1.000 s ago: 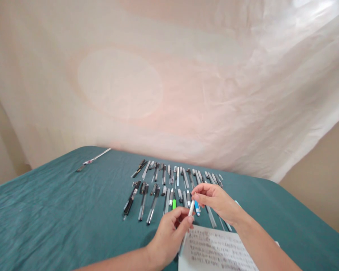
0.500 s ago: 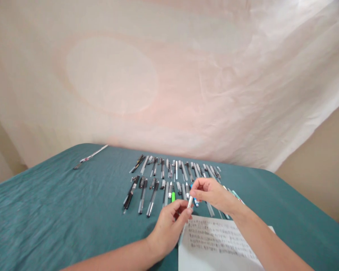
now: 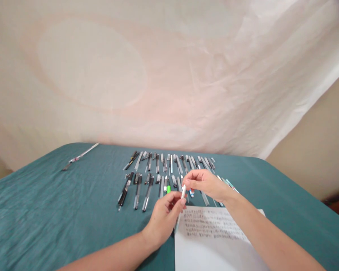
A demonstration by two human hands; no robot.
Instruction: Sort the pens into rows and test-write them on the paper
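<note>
Both my hands hold one white pen (image 3: 183,191) just above the table. My left hand (image 3: 164,218) pinches its lower part with thumb and fingers. My right hand (image 3: 206,184) pinches its upper end from the right. Behind them lie two rows of several pens (image 3: 169,165) side by side on the teal tablecloth (image 3: 59,203), among them a green-capped one (image 3: 168,188) and a blue-tipped one (image 3: 191,193). A white sheet of paper (image 3: 214,241) covered with handwriting lies under my right forearm.
A single pen with a pink mark (image 3: 79,157) lies apart at the far left of the table. A pale creased cloth backdrop (image 3: 169,75) hangs behind the table. A few more pens (image 3: 228,183) lie to the right of my right hand.
The view has tilted and shifted, so the table and pens sit a little higher and to the left. Both hands keep the same pinch on the white pen.
</note>
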